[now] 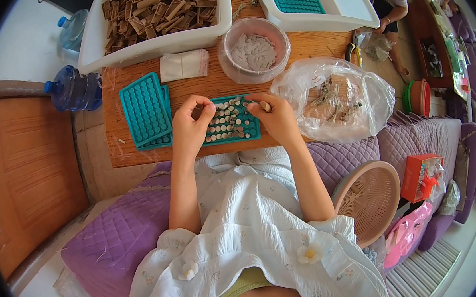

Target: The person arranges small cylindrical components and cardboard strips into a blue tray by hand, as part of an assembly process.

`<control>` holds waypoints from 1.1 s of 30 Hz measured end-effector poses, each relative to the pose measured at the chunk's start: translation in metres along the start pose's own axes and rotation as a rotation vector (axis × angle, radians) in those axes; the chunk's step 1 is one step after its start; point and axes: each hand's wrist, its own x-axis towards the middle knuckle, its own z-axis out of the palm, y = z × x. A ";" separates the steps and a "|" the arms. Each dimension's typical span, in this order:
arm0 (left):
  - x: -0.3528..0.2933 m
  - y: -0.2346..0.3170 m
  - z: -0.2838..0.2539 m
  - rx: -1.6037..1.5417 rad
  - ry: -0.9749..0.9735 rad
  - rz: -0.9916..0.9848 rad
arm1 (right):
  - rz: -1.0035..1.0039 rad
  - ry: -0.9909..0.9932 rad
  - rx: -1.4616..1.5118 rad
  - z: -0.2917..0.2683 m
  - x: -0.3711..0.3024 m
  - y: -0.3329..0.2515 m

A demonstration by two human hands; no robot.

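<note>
A teal silicone mold tray (254,129) lies in front of me on the wooden table. Rows of small round cream and grey pieces (227,121) fill many of its hollows. At its left end is my left hand (192,124), thumb and forefinger pinched together; whatever sits between them is too small to name. Over the tray's right end my right hand (276,119) is closed, fingertips against the upper right corner. A small beige piece (265,107) shows within its curled fingers. Two more teal trays (145,110) are stacked at the left, their round hollows facing up.
Behind the tray stands a plastic-lined bowl (257,77) of grey-white bits. White bins (154,52) line the far edge, one full of brown pieces. A clear plastic bag (356,128) lies right, near pliers (353,51). A folded white cloth (184,66) lies behind the stacked trays.
</note>
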 end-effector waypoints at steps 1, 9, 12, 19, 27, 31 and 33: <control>-0.002 -0.001 0.000 0.000 0.001 0.000 | 0.024 -0.012 0.053 -0.002 0.001 -0.002; -0.008 0.005 0.019 0.335 -0.065 0.153 | 0.206 -0.094 0.890 -0.018 -0.001 -0.005; -0.003 0.004 0.020 0.273 -0.064 0.100 | 0.243 -0.106 1.211 -0.026 -0.006 -0.010; 0.011 0.037 0.020 0.319 0.056 0.251 | -0.021 -0.275 1.597 -0.050 -0.028 -0.015; 0.073 0.079 0.052 0.761 0.075 0.641 | 0.069 -0.223 1.570 -0.058 -0.040 -0.028; 0.045 0.109 0.055 0.455 -0.201 0.601 | 0.052 -0.268 1.537 -0.065 -0.044 -0.017; 0.024 0.112 0.062 0.357 -0.252 0.714 | 0.112 -0.266 1.419 -0.067 -0.048 -0.020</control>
